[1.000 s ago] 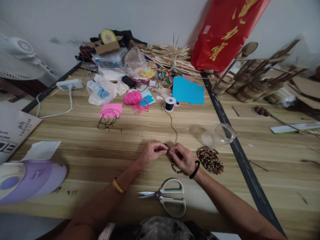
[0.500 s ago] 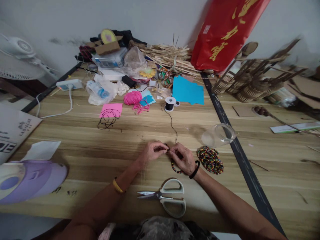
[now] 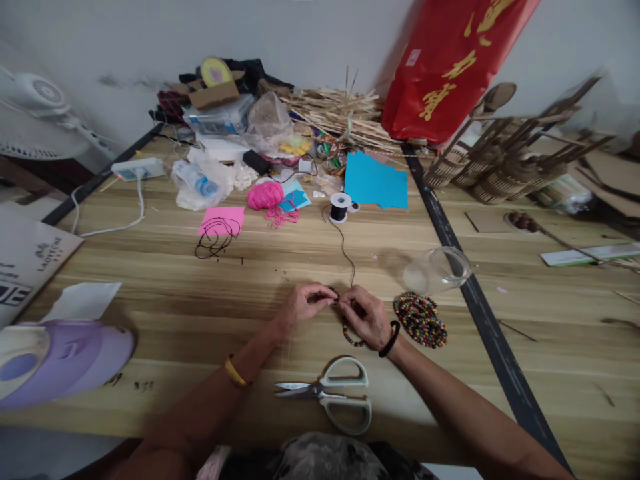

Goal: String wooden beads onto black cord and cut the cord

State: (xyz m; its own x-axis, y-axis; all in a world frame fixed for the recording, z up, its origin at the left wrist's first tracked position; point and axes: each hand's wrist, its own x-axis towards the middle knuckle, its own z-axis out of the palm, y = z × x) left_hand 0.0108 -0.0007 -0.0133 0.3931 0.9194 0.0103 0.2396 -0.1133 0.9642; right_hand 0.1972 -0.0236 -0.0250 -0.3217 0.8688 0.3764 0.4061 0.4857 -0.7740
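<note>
A string of small coloured beads [image 3: 353, 341] runs between my hands and curves down onto the table beside my right wrist. My left hand [image 3: 306, 305] pinches its upper part between thumb and fingertips. Facing it, my right hand [image 3: 366, 315] is closed in a pinch on the same string, and its fingers hide part of it. Black cord [image 3: 345, 247] leads from a white spool [image 3: 340, 208] down to my right hand. To the right lies a coiled heap of multicoloured beads [image 3: 420, 321]. Scissors [image 3: 323, 393] with pale handles lie nearer me, blades pointing left.
A clear jar [image 3: 443, 270] lies behind the bead heap. Farther back are blue paper [image 3: 375, 180], pink yarn [image 3: 265, 195] and a loose black cord on pink paper [image 3: 223, 220]. A purple appliance [image 3: 75, 360] stands at left; woven baskets [image 3: 490, 173] are at right.
</note>
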